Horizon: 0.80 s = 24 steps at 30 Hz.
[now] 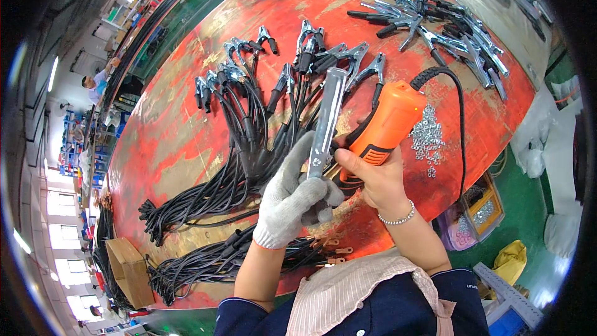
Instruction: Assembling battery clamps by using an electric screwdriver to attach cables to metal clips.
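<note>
My left hand (289, 202), in a grey-white knit glove, is closed around the lower end of a long metal channel-shaped piece (326, 121) that points up and away from me. An orange corded power tool (388, 118) is gripped in my bare right hand (379, 177), its body tilted up to the right. The tool's front end sits close to the metal piece, partly hidden by my fingers; I cannot tell whether they touch. Behind my left hand lie bundles of black cables (205, 196) with metal spring clamps (230, 71) on their far ends.
A heap of silver clamps with black grips (429, 18) lies far right. Small metal nuts (428, 137) are scattered beside the tool, whose black cord (462, 124) runs over the table edge. More cables with copper lugs (339, 251) lie near me. A cardboard box (129, 274) stands left.
</note>
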Available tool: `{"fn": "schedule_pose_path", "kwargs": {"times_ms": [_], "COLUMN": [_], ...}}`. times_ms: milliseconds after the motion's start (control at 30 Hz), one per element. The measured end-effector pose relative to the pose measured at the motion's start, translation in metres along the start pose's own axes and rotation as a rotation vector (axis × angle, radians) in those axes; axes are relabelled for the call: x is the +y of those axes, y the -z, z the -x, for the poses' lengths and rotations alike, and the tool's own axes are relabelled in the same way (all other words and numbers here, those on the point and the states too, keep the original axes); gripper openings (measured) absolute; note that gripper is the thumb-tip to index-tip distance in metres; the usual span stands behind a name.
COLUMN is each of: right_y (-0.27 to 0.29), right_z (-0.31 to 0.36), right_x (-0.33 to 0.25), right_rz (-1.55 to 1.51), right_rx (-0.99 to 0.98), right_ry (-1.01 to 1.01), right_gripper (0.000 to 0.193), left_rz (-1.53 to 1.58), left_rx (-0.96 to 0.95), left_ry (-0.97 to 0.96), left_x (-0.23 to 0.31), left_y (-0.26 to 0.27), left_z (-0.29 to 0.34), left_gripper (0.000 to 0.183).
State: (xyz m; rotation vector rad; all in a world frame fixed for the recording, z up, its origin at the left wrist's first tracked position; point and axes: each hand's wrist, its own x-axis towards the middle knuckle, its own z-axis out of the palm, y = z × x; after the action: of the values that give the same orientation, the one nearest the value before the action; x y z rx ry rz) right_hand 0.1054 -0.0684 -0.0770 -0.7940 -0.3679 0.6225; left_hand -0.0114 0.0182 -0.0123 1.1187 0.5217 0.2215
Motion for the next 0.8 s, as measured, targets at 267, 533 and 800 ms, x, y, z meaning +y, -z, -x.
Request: {"fn": "schedule_pose_path", "kwargs": {"times_ms": [267, 533, 800], "right_y": [0.002, 0.023, 0.001], "right_z": [0.000, 0.010, 0.026], "right_x": [-0.007, -0.077, -0.107], "right_rz": [0.002, 0.055, -0.182], "right_rx": [-0.087, 0.008, -0.030], "right_ry": [-0.052, 0.696, 0.945], "right_gripper": [0.045, 0.058, 0.056], "left_rz": [0.070, 0.061, 0.046], "left_rx": [0.000, 0.090, 0.075], "left_ry": [0.059, -0.061, -0.060], "left_x": [-0.004, -0.007, -0.010], "left_y": [-0.004, -0.014, -0.019], "left_z": [-0.005, -0.017, -0.025], "left_gripper": [0.065, 0.056, 0.057]}}
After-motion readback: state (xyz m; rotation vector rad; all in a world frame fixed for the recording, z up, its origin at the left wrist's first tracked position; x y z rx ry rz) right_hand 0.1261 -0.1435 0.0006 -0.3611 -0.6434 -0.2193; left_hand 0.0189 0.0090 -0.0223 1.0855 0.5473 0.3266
